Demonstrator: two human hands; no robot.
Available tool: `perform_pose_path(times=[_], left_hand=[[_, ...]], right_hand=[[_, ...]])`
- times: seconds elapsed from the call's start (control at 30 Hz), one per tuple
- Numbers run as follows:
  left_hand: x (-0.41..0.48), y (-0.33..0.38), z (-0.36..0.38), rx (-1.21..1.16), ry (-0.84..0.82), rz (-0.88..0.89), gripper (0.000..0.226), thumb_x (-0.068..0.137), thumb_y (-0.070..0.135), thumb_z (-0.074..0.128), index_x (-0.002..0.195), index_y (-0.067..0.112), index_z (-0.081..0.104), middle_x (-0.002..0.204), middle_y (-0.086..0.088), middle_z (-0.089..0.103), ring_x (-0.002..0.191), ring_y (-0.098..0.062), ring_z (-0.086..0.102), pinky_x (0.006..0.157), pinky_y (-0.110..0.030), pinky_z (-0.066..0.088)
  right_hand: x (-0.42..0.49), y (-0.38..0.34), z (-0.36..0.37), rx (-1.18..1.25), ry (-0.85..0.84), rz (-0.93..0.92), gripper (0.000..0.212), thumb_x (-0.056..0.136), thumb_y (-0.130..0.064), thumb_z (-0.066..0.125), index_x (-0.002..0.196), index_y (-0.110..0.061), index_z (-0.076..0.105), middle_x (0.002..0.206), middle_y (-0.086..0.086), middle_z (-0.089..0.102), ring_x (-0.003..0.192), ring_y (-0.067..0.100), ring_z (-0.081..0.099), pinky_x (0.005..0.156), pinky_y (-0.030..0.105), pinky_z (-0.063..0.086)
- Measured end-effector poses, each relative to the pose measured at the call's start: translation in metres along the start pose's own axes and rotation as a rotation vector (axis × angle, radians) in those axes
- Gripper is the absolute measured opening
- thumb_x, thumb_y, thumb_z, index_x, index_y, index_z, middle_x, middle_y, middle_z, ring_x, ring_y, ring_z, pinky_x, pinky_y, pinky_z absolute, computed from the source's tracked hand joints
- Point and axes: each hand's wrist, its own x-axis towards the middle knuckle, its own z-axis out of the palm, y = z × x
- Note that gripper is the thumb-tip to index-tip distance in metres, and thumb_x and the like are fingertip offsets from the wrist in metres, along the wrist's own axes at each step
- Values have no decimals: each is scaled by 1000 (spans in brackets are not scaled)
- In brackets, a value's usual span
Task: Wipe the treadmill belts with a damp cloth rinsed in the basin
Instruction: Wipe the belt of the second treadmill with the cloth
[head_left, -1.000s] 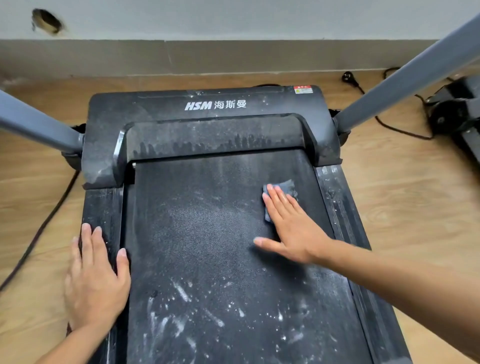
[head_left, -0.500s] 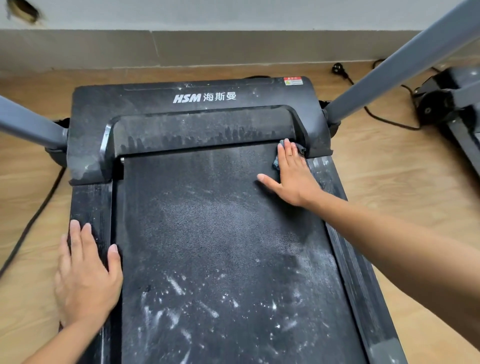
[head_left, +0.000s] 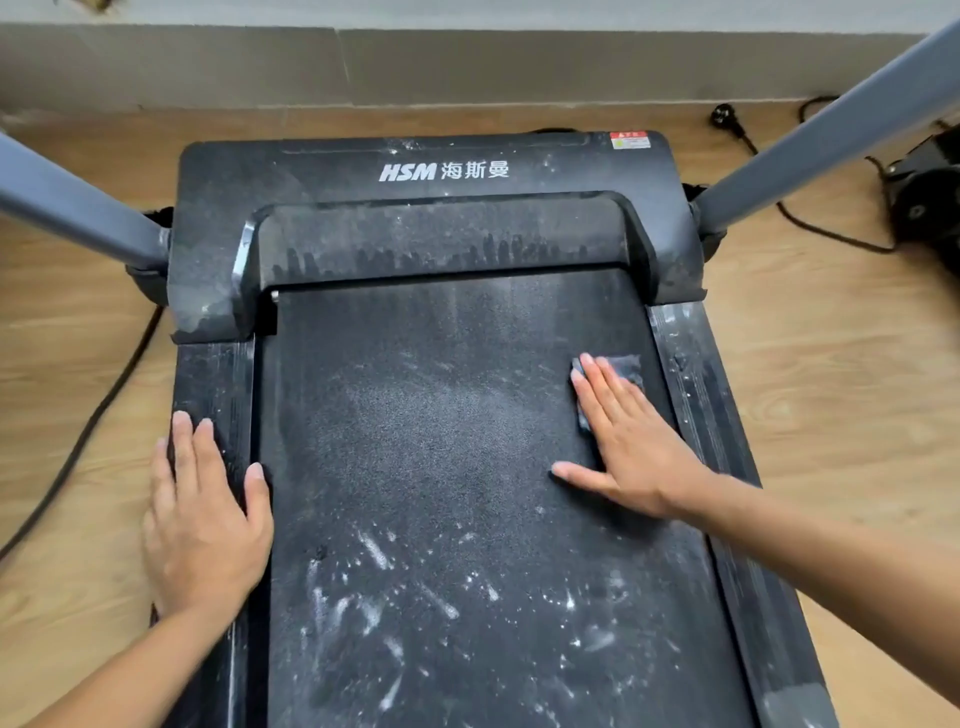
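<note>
A black treadmill belt (head_left: 441, 467) runs down the middle of the view, dusty, with white smears near me. My right hand (head_left: 628, 441) lies flat with straight fingers on a small dark grey cloth (head_left: 623, 366), pressing it onto the belt's right side. Only the cloth's far edge shows past my fingertips. My left hand (head_left: 202, 519) rests flat on the treadmill's left side rail (head_left: 218, 384), thumb at the belt's edge. No basin is in view.
The dusty motor cover (head_left: 426, 171) with white lettering spans the far end. Grey uprights (head_left: 78, 208) (head_left: 831, 130) rise at both sides. Black cables (head_left: 88, 431) (head_left: 810, 223) lie on the wooden floor. A second black machine (head_left: 924, 202) sits at far right.
My right hand pushed the cloth up to the belt's far right corner by the motor cover, then drew it back toward me along the right side. My left hand stayed on the rail.
</note>
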Motion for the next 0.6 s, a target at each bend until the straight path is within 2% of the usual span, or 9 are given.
perform_pose_path(times=[0.1,0.17,0.23,0.33,0.43,0.5,0.6], left_hand=[[-2,0,1,-16,25,-4,73,100,50,29,161,11,27,175,-6,19,158,-35,21,107,-67,42],[-2,0,-1,-15,29,0,73,100,51,29,162,11,27,175,-5,18,159,-35,20,109,-66,41],[0,1,-1,-8,25,1,74,100,50,29,162,11,26,175,-5,17,159,-34,19,111,-65,40],[-2,-1,1,-16,27,3,73,99,50,30,161,12,28,175,-5,19,158,-35,21,107,-66,42],[0,-2,2,-13,20,-8,73,99,50,29,160,12,29,175,-4,19,158,-35,21,104,-67,45],[0,-3,2,-4,22,-11,69,102,47,32,160,11,29,175,-4,19,158,-35,21,105,-67,44],[-1,-2,1,4,-4,-33,63,107,38,45,162,13,27,176,0,13,160,-32,17,108,-66,43]], right_hand=[[76,9,-31,126,21,144,119,86,-93,19,166,-9,-11,173,10,-21,159,23,-22,132,46,-2],[94,13,-42,169,15,179,120,86,-93,19,166,-8,-10,173,10,-21,159,23,-21,131,47,-3],[69,9,-41,149,-27,93,119,87,-94,19,166,-10,-11,172,9,-23,159,21,-23,132,48,0],[-27,-12,-12,94,-83,-114,114,93,-89,28,165,-12,-14,171,8,-27,158,19,-27,132,44,-4],[-103,-35,27,38,-100,-222,109,96,-83,35,166,-10,-5,174,10,-16,161,23,-16,129,45,3],[-89,-35,30,54,-87,-221,107,97,-82,33,166,-11,-6,174,8,-16,161,22,-17,129,44,4],[-9,-42,8,73,-2,-189,107,96,-84,26,166,-10,-7,173,8,-19,160,20,-20,132,43,0]])
